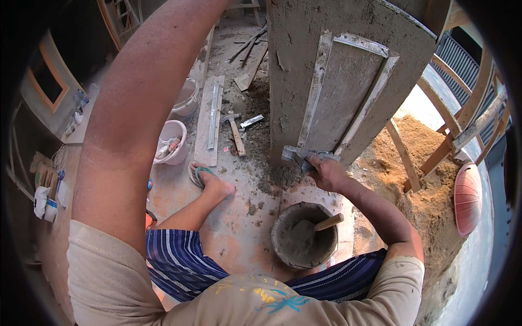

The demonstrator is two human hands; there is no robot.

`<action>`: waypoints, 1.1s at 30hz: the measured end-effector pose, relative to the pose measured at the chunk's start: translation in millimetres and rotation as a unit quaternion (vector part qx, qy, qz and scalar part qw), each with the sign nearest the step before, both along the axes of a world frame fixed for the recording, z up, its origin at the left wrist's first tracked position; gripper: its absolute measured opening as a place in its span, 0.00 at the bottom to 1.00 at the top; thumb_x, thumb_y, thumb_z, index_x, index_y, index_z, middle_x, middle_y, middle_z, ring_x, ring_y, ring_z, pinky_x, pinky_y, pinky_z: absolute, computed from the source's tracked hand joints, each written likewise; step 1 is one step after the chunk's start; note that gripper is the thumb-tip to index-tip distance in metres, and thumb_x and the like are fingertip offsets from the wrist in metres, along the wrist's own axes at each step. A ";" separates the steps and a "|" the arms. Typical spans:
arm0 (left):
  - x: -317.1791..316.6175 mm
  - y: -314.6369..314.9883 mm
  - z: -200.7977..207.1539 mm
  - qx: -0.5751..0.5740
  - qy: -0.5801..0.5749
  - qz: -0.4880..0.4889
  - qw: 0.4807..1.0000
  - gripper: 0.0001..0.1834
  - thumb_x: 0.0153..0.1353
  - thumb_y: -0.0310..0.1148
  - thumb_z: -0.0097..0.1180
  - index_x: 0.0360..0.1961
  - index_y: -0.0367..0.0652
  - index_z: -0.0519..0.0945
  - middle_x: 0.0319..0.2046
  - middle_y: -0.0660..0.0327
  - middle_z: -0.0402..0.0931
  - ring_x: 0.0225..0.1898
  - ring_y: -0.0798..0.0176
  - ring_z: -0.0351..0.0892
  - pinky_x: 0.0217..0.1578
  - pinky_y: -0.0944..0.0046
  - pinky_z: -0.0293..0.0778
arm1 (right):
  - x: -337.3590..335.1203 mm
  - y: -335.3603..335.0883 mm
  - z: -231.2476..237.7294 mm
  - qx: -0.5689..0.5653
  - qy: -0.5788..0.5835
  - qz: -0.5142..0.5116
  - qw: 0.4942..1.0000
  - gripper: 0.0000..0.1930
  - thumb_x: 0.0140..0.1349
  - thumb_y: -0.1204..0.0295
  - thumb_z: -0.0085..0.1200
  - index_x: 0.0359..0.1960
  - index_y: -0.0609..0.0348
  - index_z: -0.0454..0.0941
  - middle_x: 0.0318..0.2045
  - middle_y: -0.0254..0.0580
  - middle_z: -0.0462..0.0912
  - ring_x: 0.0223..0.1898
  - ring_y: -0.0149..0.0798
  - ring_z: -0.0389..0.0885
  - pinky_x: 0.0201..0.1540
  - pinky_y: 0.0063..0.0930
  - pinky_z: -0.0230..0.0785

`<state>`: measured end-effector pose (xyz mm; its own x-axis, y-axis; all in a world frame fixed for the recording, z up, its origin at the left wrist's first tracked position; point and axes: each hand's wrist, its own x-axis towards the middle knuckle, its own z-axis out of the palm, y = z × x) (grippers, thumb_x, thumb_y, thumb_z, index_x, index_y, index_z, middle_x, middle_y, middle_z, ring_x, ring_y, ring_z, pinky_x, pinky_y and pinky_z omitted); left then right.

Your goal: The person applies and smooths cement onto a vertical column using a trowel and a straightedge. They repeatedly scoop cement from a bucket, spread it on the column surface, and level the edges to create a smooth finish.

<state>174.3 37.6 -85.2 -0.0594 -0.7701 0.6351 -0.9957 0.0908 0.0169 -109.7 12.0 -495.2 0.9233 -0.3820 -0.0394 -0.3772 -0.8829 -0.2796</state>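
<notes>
My right hand (327, 174) is closed round a flat, mortar-smeared plastering trowel (296, 154). The trowel's blade lies against the lower part of a grey plastered pillar (291, 81), at the bottom of a recessed panel (348, 89) edged with pale strips (316, 87). Upward across the left side runs my left arm (136, 103), and its hand is beyond the top edge. Between my knees, below my right hand, stands a bucket (278, 242) of wet grey mortar (302, 234). A wooden handle (329, 221) sticks out of it at a slant.
Left of the pillar lie a hammer (236, 136), a small metal-bladed tool (252, 120) and a long board (205, 122). Two pale buckets (179, 130) stand near my sandalled foot (217, 186). To the right are a sand heap (402, 146), wooden props (403, 155) and a red bowl-shaped thing (467, 200).
</notes>
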 end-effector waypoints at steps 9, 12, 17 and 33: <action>-23.3 -8.5 -6.1 -0.121 -0.062 -0.021 0.990 0.43 0.78 0.62 0.33 0.44 0.28 0.86 0.50 0.30 0.81 0.59 0.32 0.78 0.65 0.42 0.68 | 44.9 -38.5 -32.3 -0.148 -0.160 0.158 0.963 0.21 0.69 0.65 0.58 0.62 0.55 0.74 0.54 0.53 0.83 0.56 0.54 0.82 0.62 0.55 0.70; -21.8 -15.5 -1.5 -0.067 -0.048 0.078 0.994 0.44 0.77 0.62 0.33 0.48 0.24 0.84 0.52 0.27 0.79 0.61 0.30 0.76 0.65 0.42 0.68 | 57.9 -45.8 -42.9 -0.134 -0.092 0.131 0.978 0.24 0.69 0.65 0.58 0.65 0.55 0.72 0.59 0.52 0.79 0.60 0.51 0.80 0.65 0.54 0.66; -33.6 -10.9 -1.5 -0.053 -0.016 0.099 0.994 0.44 0.77 0.62 0.33 0.53 0.24 0.82 0.57 0.29 0.77 0.65 0.31 0.73 0.68 0.44 0.65 | 66.7 -51.8 -49.6 -0.151 -0.210 0.140 0.956 0.28 0.72 0.63 0.54 0.72 0.54 0.66 0.57 0.53 0.80 0.58 0.55 0.80 0.64 0.53 0.66; -36.8 -0.4 -8.8 -0.062 -0.015 0.108 0.992 0.45 0.77 0.62 0.30 0.45 0.27 0.86 0.47 0.30 0.82 0.58 0.29 0.79 0.64 0.41 0.70 | 97.6 -59.8 -91.7 -0.243 -0.091 0.172 0.950 0.31 0.65 0.67 0.53 0.71 0.55 0.68 0.56 0.52 0.82 0.59 0.52 0.82 0.63 0.52 0.69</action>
<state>137.4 37.2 -93.9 0.0772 -0.6827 0.7266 -0.9921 -0.1249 -0.0118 -12.1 -47.9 -586.9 0.9714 0.0110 0.2372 -0.0279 -0.9867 0.1599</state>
